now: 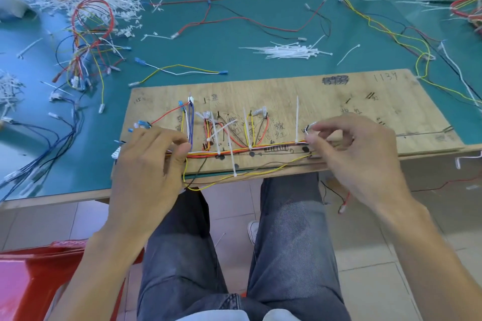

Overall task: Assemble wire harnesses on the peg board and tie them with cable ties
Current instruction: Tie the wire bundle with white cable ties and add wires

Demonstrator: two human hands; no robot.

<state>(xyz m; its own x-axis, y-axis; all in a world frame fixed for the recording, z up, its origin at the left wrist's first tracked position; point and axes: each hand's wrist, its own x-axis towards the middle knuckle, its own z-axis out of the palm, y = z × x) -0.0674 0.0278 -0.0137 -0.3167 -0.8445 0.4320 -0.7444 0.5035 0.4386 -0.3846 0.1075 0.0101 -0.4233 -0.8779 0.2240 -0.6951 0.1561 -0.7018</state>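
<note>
Head view: the plywood peg board (339, 112) lies at the near edge of the green table (208, 41). The multicoloured wire bundle (247, 149) runs along the board's front. The left hand (151, 161) pinches the bundle's left end between thumb and fingers. The right hand (360, 154) pinches a white cable tie (311, 133) at the right end.

A plywood peg board (339, 101) is lying flat at the near edge of the worktop (208, 41). A wire harness (260, 148) of red, orange, yellow and white wires is running left to right along the board's near side, with branches rising toward pegs. White cable ties (297, 122) are circling the bundle, tails sticking out uncut. Spare ties (289, 51) are lying heaped beyond the board.
</note>
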